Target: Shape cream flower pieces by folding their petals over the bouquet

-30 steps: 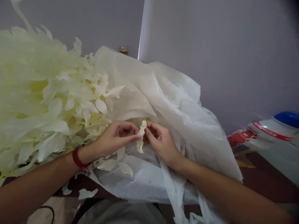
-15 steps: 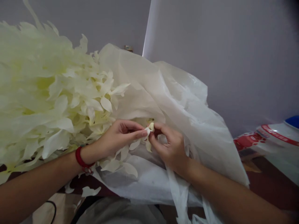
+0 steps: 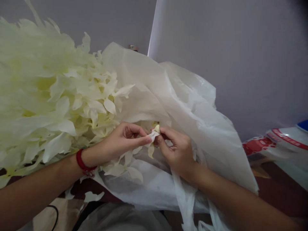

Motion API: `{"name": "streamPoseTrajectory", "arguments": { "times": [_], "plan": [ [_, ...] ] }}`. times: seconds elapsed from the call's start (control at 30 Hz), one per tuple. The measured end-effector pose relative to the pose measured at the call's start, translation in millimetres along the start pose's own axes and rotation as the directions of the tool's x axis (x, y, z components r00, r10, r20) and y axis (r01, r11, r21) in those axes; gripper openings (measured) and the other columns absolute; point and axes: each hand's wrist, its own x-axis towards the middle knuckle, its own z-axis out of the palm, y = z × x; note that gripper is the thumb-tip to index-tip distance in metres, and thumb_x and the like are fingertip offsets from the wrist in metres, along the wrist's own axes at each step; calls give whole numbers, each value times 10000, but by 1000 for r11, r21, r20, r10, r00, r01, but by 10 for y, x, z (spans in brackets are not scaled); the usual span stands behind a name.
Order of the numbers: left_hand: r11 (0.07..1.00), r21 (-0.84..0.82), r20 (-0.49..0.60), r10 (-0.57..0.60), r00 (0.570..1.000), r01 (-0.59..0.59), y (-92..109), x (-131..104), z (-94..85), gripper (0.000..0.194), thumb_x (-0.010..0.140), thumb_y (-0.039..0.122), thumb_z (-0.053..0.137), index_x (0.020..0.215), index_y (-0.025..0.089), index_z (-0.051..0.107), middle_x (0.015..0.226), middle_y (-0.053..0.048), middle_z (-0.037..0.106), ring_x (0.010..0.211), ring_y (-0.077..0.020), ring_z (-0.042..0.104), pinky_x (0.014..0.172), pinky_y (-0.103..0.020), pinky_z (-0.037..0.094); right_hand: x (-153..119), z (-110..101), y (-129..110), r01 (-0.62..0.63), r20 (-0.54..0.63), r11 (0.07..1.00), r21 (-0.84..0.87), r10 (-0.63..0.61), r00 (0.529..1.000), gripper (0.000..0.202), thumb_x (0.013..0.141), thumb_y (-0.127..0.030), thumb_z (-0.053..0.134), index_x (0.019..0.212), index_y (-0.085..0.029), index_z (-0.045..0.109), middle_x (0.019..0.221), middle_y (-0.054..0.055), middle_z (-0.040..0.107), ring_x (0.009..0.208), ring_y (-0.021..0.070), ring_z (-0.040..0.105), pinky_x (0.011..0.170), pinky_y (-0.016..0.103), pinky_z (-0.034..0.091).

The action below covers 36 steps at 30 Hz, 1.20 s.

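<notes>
At the near edge of the counter (image 3: 281, 187), a loose petal (image 3: 93, 196) lies below the left forearm, and a red bracelet (image 3: 83, 162) circles the wrist. Just beyond, both hands meet at one pale flower (image 3: 154, 136), which sits in the narrow gap between them, so neither hand is clearly nearer. Its visible length slants from the left thumb up toward the right fingertips. The left hand (image 3: 124, 139) pinches the white lower end between thumb and forefinger; the right hand (image 3: 179, 150) has thumb and forefinger closed near the yellowish upper end. A yellowish tip (image 3: 151, 150) hangs under the pinch (whether it belongs to the same flower, I cannot tell). Behind the hands rises a crumpled white plastic bag (image 3: 192, 112), with a big heap of pale petals (image 3: 57, 106) to its left and a blue-lidded jar (image 3: 286, 141) to its right. Farthest back stands the grey wall (image 3: 231, 48).
</notes>
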Motion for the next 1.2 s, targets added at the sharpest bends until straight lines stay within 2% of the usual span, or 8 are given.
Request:
{"name": "streamPoseTrajectory", "arguments": {
  "times": [0.27, 0.37, 0.53, 0.67, 0.77, 0.93, 1.1, 1.2],
  "plan": [
    [999, -15, 17, -39, 999, 40, 27, -7, -11, 358, 770, 473, 805, 649, 159, 682, 618, 18, 547, 559, -74, 403, 502, -200, 280, 31, -11, -8, -89, 42, 994, 66, 86, 995, 155, 934, -213, 563, 872, -224, 705, 743, 23, 729, 632, 176, 682, 589, 288, 543],
    [998, -21, 1, -55, 998, 55, 21, -5, -4, 354, 754, 492, 812, 659, 168, 707, 599, 14, 547, 557, -83, 407, 491, -204, 281, 49, -26, 6, -101, 46, 991, 85, 97, 994, 143, 922, -232, 582, 850, -231, 705, 745, 18, 726, 646, 176, 674, 623, 299, 543],
    [995, -58, -35, -87, 996, 85, -9, -11, -24, 320, 761, 502, 815, 786, 185, 780, 569, 8, 565, 521, -99, 430, 444, -211, 278, 67, -25, 18, -158, 73, 978, 134, 149, 986, 136, 914, -283, 606, 861, -213, 710, 743, 27, 720, 641, 178, 668, 616, 304, 548],
    [990, -124, -57, -74, 996, 66, -27, -2, -42, 282, 791, 476, 809, 777, 196, 785, 678, -6, 670, 599, -100, 548, 539, -202, 415, 95, -23, -15, -210, 125, 964, 165, 191, 974, 150, 902, -343, 667, 851, -211, 719, 715, 16, 712, 636, 173, 656, 626, 300, 549],
    [986, -164, -95, -54, 994, 38, -12, 16, -43, 272, 786, 471, 814, 765, 201, 790, 778, -17, 721, 713, -117, 612, 657, -211, 484, 112, -10, -15, -318, 209, 908, 272, 267, 941, 168, 863, -370, 727, 938, -219, 731, 771, 17, 743, 675, 177, 685, 653, 302, 570],
    [987, -162, -155, -43, 987, 17, 24, 34, -40, 291, 761, 476, 833, 759, 188, 794, 730, -17, 712, 695, -117, 592, 618, -206, 457, 123, 13, 47, -486, 377, 735, 473, 330, 865, 303, 840, -395, 770, 1091, -227, 742, 983, 62, 809, 861, 209, 760, 744, 328, 617],
    [986, -167, -173, -4, 985, -25, 3, 47, -30, 308, 697, 443, 888, 840, 186, 799, 836, -31, 764, 768, -135, 651, 693, -212, 506, 134, 6, 70, -533, 379, 677, 507, 381, 844, 278, 860, -403, 739, 1090, -247, 757, 992, 48, 811, 805, 182, 756, 634, 272, 606],
    [987, -156, -169, 13, 986, -40, 1, 45, -17, 295, 712, 404, 889, 885, 183, 796, 891, -38, 782, 816, -148, 689, 739, -223, 536, 137, 7, 67, -549, 367, 664, 508, 410, 835, 254, 881, -411, 709, 1058, -234, 753, 952, 45, 803, 762, 171, 744, 629, 271, 608]
  ]
}}
